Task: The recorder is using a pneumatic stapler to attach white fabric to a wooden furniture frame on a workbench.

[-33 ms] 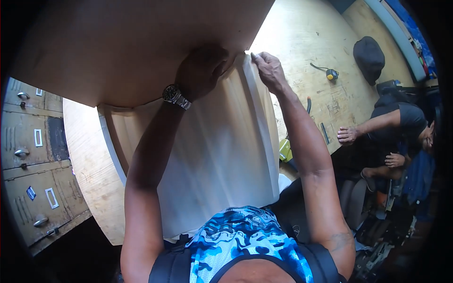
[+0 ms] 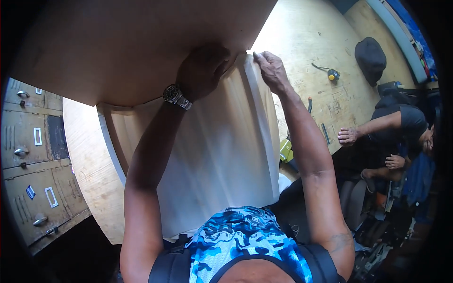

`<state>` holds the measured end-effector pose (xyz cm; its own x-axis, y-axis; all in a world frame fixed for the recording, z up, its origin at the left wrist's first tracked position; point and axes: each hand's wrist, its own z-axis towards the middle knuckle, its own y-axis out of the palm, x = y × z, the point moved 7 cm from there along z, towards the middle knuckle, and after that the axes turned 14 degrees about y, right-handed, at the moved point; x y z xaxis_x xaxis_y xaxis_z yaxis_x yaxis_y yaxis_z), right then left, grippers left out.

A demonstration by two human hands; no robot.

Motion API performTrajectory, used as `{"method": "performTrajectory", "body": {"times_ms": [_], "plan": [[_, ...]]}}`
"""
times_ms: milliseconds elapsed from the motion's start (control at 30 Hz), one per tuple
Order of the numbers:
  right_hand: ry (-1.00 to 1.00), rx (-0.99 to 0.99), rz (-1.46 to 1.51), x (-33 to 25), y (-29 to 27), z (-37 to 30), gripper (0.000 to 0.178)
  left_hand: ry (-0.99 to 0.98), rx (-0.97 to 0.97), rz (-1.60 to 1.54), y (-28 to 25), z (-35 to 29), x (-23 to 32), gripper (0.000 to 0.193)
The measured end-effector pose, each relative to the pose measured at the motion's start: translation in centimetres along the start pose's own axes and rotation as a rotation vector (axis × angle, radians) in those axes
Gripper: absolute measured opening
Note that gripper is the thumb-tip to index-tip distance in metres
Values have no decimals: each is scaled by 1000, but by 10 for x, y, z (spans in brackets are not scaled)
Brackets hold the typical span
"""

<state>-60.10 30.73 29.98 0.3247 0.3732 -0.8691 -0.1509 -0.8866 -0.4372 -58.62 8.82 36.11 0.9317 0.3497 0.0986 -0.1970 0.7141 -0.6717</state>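
Note:
A whitish, lightly creased fabric sheet (image 2: 212, 155) hangs in front of me, with a folded edge along its right side. Over its far end tilts a large brown wooden panel (image 2: 127, 52), its lower edge crossing the sheet. In the panel's shadow, my left hand (image 2: 203, 70), with a metal watch on the wrist, is closed at the line where sheet and panel meet; its fingertips are too dark to make out. My right hand (image 2: 272, 71) pinches the sheet's far right corner, close beside the panel's corner.
Beneath lies a pale wooden table (image 2: 302, 42), carrying a yellow tape measure (image 2: 333, 74), a dark cap (image 2: 370, 59) and a green box (image 2: 286, 151). At right, another person's hand (image 2: 348, 136) rests on the table edge. Worn metal lockers (image 2: 28, 141) stand at left.

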Motion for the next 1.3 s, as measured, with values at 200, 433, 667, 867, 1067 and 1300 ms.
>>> {"method": "performTrajectory", "body": {"times_ms": [200, 433, 667, 867, 1067, 1300], "plan": [[58, -7, 106, 48, -1, 15, 45, -22, -105, -110, 26, 25, 17, 29], [479, -366, 177, 92, -20, -57, 53, 249, -432, -157, 128, 66, 33, 56], [472, -35, 174, 95, -41, -109, 36, 79, -1217, -406, 154, 75, 55, 69], [190, 230, -316, 82, -31, -110, 54, 155, -1159, -384, 151, 78, 62, 62], [157, 176, -203, 104, -27, -100, 56, 231, -1108, -349, 157, 80, 59, 54], [179, 24, -64, 118, -1, -93, 59, 306, -1156, -369, 177, 57, 61, 47]]}}
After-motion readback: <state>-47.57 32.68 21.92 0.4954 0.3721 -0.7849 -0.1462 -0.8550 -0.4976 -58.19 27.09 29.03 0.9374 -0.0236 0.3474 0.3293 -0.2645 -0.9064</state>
